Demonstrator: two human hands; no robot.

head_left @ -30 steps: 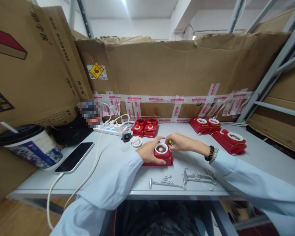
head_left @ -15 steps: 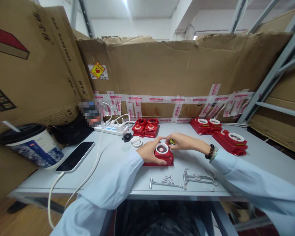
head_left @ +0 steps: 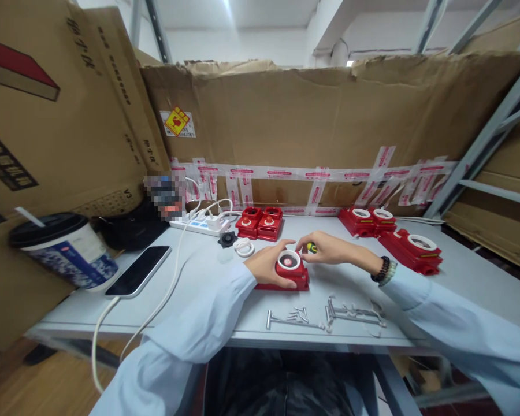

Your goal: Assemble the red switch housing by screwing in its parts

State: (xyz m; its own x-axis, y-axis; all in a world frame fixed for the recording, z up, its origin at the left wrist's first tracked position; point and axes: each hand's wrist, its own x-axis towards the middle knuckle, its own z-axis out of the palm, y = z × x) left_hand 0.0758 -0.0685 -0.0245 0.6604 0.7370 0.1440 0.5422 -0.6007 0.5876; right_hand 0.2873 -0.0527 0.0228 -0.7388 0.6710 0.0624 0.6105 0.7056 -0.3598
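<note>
A red housing [head_left: 302, 279] with a white ring [head_left: 289, 259] on its top lies on the table. My left hand [head_left: 266, 264] wraps around it from the left, thumb along the near side and fingers at the far side. At the housing's right far corner is my right hand [head_left: 320, 248], fingers curled around a small yellow-and-black tool [head_left: 312, 248]. Most of that tool is hidden by the fingers, so its kind does not show. Closer to the table edge lie a T-handled metal wrench [head_left: 292, 321], several screws [head_left: 299, 314] and more metal tools [head_left: 351, 314].
Red housings [head_left: 260, 224] stand at the back, others [head_left: 409, 250] on the right. A white cord coil [head_left: 244, 248] and a black part [head_left: 227, 239] lie near a power strip [head_left: 199, 225]. On the left are a phone [head_left: 138, 271] and a lidded cup [head_left: 67, 254]. Cardboard [head_left: 277, 127] walls the back.
The view has shifted slightly, so everything sits a little further right. My right hand has moved slightly away from the housing's ring, showing more of the yellow-and-black tool. My left hand keeps its grip.
</note>
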